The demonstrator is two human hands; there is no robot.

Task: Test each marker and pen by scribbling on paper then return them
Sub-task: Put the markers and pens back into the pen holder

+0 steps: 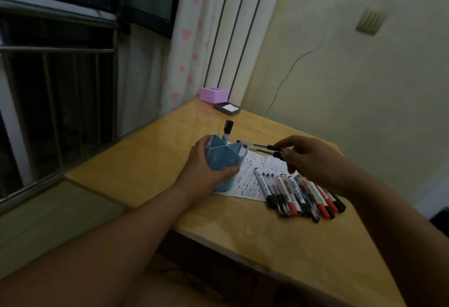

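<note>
Blue holder (218,158) gripped steady by my left hand (204,169) | right hand (313,161) pinching two pens (257,147) | I'd aim tips into an open compartment, then release.

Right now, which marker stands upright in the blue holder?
The black-capped marker in the blue holder's far compartment; the other pens lie on the table or in the right hand.
</note>
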